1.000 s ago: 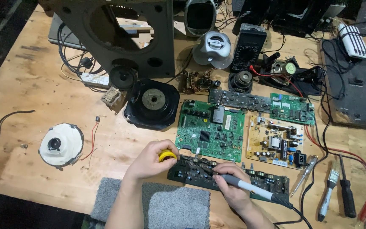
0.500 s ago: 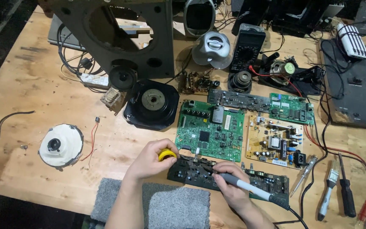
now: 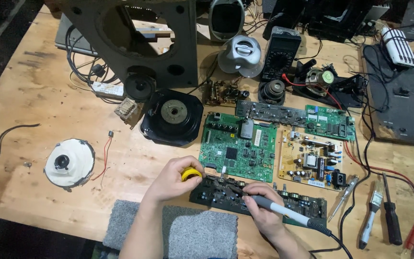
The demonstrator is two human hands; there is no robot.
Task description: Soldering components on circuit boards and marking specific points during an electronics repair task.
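Soldering in hand on the dark circuit board (image 3: 259, 199) at the bench's near edge, just below the green board (image 3: 238, 146). Left hand (image 3: 171, 180) fingers curl closed round a yellow tool (image 3: 191, 173) at the board's left end. Right hand (image 3: 262, 213) pinches the soldering iron (image 3: 283, 211) pen-fashion, tip on the board. Next move likely needs a steady tip on one joint.

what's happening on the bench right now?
A person is bent over a dark circuit board at the near edge of a wooden table. The right hand holds a grey-handled soldering iron with its tip down on the board. The left hand grips a small yellow object at the board's left end. A green board and a yellowish board lie just behind, untouched.
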